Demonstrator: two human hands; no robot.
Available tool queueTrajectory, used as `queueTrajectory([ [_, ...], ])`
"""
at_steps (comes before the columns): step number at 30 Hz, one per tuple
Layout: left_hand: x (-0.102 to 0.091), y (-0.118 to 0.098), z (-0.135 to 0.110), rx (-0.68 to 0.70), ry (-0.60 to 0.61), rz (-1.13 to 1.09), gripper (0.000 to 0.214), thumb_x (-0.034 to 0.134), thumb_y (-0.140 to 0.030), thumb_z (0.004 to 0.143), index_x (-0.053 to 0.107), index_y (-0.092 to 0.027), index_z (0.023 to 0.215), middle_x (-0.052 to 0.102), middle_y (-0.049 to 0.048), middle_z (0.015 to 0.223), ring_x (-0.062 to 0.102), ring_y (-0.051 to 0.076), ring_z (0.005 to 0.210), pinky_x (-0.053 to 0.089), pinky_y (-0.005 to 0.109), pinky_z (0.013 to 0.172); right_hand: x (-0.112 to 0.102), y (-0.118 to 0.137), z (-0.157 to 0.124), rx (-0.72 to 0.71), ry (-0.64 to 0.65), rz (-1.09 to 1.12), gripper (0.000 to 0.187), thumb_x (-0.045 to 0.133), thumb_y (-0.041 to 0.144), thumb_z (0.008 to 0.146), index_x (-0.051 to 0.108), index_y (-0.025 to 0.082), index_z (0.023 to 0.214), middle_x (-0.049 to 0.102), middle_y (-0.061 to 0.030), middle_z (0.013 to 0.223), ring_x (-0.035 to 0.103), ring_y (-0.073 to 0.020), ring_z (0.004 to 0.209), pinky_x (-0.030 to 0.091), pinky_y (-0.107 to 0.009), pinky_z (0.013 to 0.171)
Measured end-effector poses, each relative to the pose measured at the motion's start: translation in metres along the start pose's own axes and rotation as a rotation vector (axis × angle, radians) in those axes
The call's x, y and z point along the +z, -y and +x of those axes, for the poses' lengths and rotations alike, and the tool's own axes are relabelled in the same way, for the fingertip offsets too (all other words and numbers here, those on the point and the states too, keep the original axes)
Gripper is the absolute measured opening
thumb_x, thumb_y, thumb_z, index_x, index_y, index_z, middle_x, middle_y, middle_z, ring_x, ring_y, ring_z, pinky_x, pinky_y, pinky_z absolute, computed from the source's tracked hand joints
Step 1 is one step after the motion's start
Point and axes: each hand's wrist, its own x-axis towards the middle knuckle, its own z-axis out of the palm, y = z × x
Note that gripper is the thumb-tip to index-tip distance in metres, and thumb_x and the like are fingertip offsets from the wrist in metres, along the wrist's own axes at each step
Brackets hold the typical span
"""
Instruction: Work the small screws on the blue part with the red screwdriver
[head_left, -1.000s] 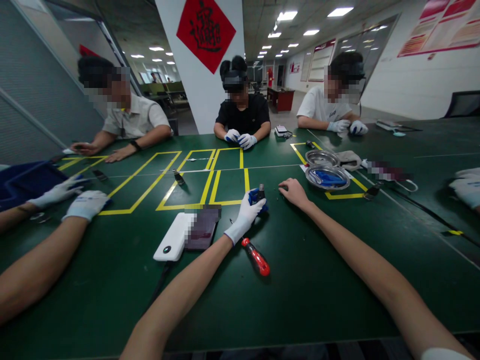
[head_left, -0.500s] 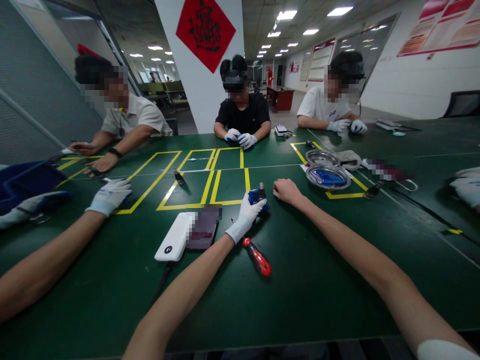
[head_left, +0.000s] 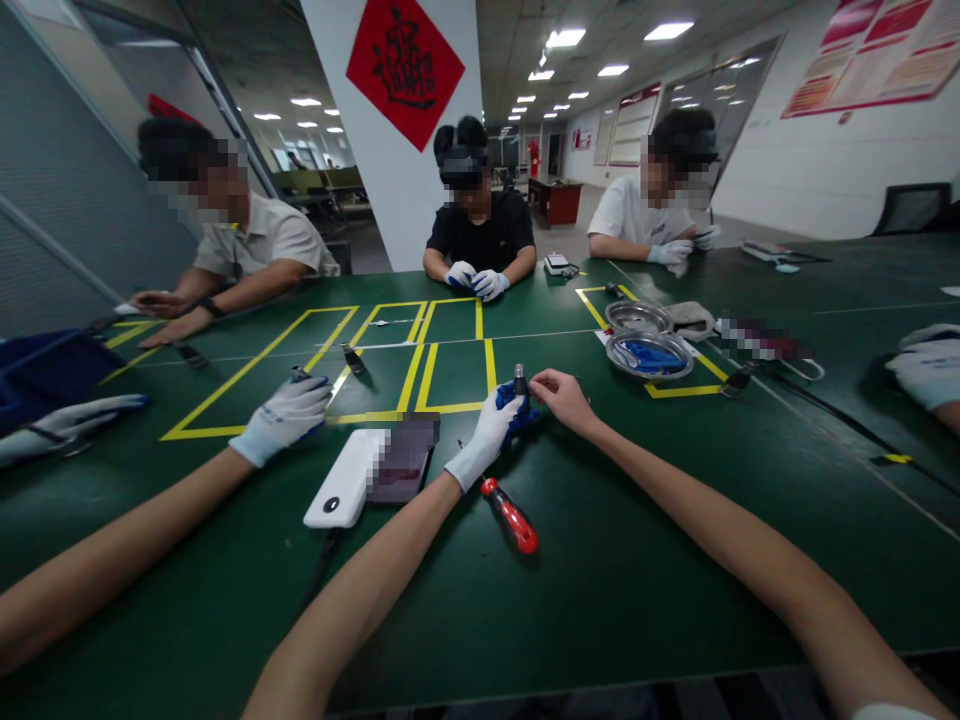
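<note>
My left hand (head_left: pixel 495 425), in a white glove with a blue palm, is closed around a small black cylinder with a silver tip (head_left: pixel 520 380), which stands upright out of the fingers. Just to its right is my bare right hand (head_left: pixel 566 398), thumb and fingertips pinched together close to the cylinder. Whether anything small sits in that pinch I cannot make out. Below my left wrist a screwdriver with a red and black handle (head_left: pixel 511 518) lies on the green table (head_left: pixel 630 560), its shaft partly hidden by the glove.
A white power bank (head_left: pixel 341 480) and a dark phone (head_left: pixel 405 455) lie left of my forearm. A co-worker's gloved hand (head_left: pixel 281 418) is beyond them. Metal bowls (head_left: pixel 649 372), one holding blue material, stand at right. Another black cylinder (head_left: pixel 353 358) stands near yellow tape.
My right hand has gone from a loose curl to a pinch and moved closer to the cylinder. The co-worker's gloved hand at left has moved right, with a dark piece at its fingers.
</note>
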Motion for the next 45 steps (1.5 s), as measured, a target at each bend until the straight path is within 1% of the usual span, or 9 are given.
queueTrajectory([
  [5, -0.001, 0.001, 0.0, 0.005, -0.009, 0.017, 0.04, 0.07, -0.032, 0.072, 0.058, -0.016, 0.107, 0.065, 0.0069, 0.094, 0.063, 0.017, 0.085, 0.052, 0.036, 0.082, 0.003, 0.005, -0.006, -0.074, -0.04, -0.123, 0.022, 0.053, 0.037, 0.087, 0.064, 0.017, 0.087, 0.066, -0.0035, 0.079, 0.061, -0.0157, 0.071, 0.05, -0.029, 0.068],
  [13, -0.003, 0.005, 0.002, 0.002, -0.002, -0.017, 0.04, 0.071, -0.031, 0.071, 0.059, -0.016, 0.105, 0.065, 0.0075, 0.095, 0.063, 0.018, 0.086, 0.051, 0.039, 0.085, 0.009, 0.011, -0.012, -0.072, -0.108, -0.165, 0.019, 0.051, 0.032, 0.089, 0.061, 0.017, 0.085, 0.065, -0.0026, 0.078, 0.059, -0.0148, 0.068, 0.048, -0.027, 0.067],
  [17, -0.003, 0.006, 0.003, 0.008, 0.018, -0.047, 0.04, 0.072, -0.03, 0.069, 0.058, -0.015, 0.103, 0.065, 0.0075, 0.098, 0.062, 0.016, 0.083, 0.051, 0.038, 0.084, 0.007, 0.008, -0.012, -0.17, -0.076, -0.294, 0.015, 0.05, 0.027, 0.09, 0.06, 0.017, 0.085, 0.063, -0.0029, 0.08, 0.058, -0.0146, 0.07, 0.046, -0.026, 0.067],
  [23, -0.002, 0.004, 0.002, 0.089, -0.05, 0.019, 0.043, 0.077, -0.029, 0.063, 0.06, -0.014, 0.099, 0.065, 0.0075, 0.098, 0.061, 0.017, 0.085, 0.048, 0.039, 0.089, 0.001, 0.009, -0.012, -0.251, -0.037, -0.491, 0.012, 0.049, 0.022, 0.091, 0.059, 0.018, 0.088, 0.063, -0.0042, 0.083, 0.057, -0.0157, 0.072, 0.045, -0.027, 0.068],
  [28, -0.005, 0.005, 0.002, 0.1, -0.067, 0.059, 0.041, 0.078, -0.031, 0.062, 0.061, -0.013, 0.095, 0.066, 0.0074, 0.094, 0.061, 0.017, 0.084, 0.046, 0.039, 0.089, 0.002, 0.01, -0.018, -0.333, 0.003, -0.658, 0.017, 0.046, 0.02, 0.093, 0.062, 0.017, 0.093, 0.065, -0.0078, 0.09, 0.06, -0.0188, 0.083, 0.046, -0.029, 0.076],
  [31, -0.007, 0.008, 0.004, 0.111, -0.078, 0.045, 0.041, 0.077, -0.03, 0.063, 0.06, -0.013, 0.096, 0.065, 0.0077, 0.095, 0.061, 0.017, 0.084, 0.046, 0.038, 0.089, 0.005, 0.009, -0.023, -0.365, 0.035, -0.687, 0.019, 0.046, 0.02, 0.093, 0.063, 0.016, 0.1, 0.065, -0.0093, 0.096, 0.061, -0.0197, 0.088, 0.047, -0.029, 0.078],
  [37, -0.006, 0.008, 0.004, 0.132, -0.064, 0.049, 0.044, 0.077, -0.03, 0.063, 0.058, -0.013, 0.098, 0.065, 0.0069, 0.095, 0.06, 0.016, 0.083, 0.047, 0.037, 0.087, 0.008, 0.011, -0.028, -0.364, 0.037, -0.655, 0.023, 0.047, 0.018, 0.091, 0.064, 0.017, 0.107, 0.067, -0.0083, 0.097, 0.063, -0.0184, 0.087, 0.048, -0.028, 0.078],
  [41, -0.005, 0.006, 0.003, 0.135, -0.058, 0.049, 0.043, 0.077, -0.028, 0.062, 0.057, -0.014, 0.098, 0.064, 0.0061, 0.093, 0.06, 0.016, 0.082, 0.048, 0.037, 0.086, 0.005, 0.011, -0.026, -0.332, -0.007, -0.628, 0.021, 0.05, 0.017, 0.087, 0.066, 0.018, 0.099, 0.069, -0.0071, 0.094, 0.063, -0.0181, 0.082, 0.047, -0.028, 0.075],
  [45, -0.003, 0.005, 0.002, 0.058, -0.051, -0.004, 0.042, 0.076, -0.027, 0.065, 0.055, -0.015, 0.099, 0.062, 0.0051, 0.093, 0.06, 0.015, 0.079, 0.051, 0.039, 0.082, -0.006, 0.007, -0.017, -0.224, -0.102, -0.561, 0.017, 0.051, 0.02, 0.085, 0.066, 0.019, 0.093, 0.068, -0.0033, 0.079, 0.062, -0.0164, 0.069, 0.045, -0.027, 0.067],
])
